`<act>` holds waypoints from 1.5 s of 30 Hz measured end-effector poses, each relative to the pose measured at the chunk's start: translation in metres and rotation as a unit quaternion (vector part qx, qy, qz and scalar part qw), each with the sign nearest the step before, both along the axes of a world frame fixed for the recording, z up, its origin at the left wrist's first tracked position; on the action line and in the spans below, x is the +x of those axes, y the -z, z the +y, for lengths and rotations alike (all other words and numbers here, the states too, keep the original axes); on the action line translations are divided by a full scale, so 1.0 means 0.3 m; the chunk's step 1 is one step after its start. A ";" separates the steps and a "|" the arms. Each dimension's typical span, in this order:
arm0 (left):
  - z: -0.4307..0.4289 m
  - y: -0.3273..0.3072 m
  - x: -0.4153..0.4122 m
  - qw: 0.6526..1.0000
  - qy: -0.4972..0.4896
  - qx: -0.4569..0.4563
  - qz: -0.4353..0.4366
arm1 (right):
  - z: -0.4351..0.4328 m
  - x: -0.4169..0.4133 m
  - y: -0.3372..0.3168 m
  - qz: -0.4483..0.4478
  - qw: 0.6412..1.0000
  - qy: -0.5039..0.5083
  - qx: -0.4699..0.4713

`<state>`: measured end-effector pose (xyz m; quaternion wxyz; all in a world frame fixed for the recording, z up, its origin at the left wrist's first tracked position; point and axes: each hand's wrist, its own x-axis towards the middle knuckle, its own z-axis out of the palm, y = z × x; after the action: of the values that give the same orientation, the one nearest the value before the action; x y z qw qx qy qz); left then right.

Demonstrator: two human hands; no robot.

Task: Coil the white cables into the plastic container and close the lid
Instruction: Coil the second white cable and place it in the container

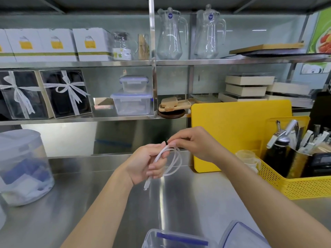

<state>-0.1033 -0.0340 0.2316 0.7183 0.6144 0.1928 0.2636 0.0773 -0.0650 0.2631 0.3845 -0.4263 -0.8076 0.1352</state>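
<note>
A white cable (172,161) is held in loose loops above the steel worktop (188,194). The left hand (146,163) is closed around the bundle, one connector hanging below the palm. The right hand (193,142) is pinched on the cable's top end, which is largely hidden by the fingertips. The plastic container (172,238) and its lid (240,235) are cut off by the lower edge.

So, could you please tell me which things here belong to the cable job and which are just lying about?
Job: white cable, held by left hand and right hand; container; lid.
Lying about: yellow basket, yellow board, glass jugs.
</note>
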 end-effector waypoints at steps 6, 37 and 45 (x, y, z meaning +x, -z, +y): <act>-0.010 0.000 -0.003 0.999 -0.006 -0.026 -0.020 | -0.006 0.011 -0.003 0.022 0.999 0.017 -0.038; -0.085 -0.001 0.054 0.949 -0.286 0.123 0.048 | -0.033 -0.049 0.081 0.122 0.986 0.078 -0.088; -0.026 0.021 0.002 0.884 -0.434 0.175 0.020 | -0.033 0.053 0.099 -0.185 0.955 0.218 -0.086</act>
<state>-0.1028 -0.0418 0.2252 0.4091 0.5899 0.4056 0.5659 0.0931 -0.0750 0.2332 0.2107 -0.6408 -0.7374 0.0360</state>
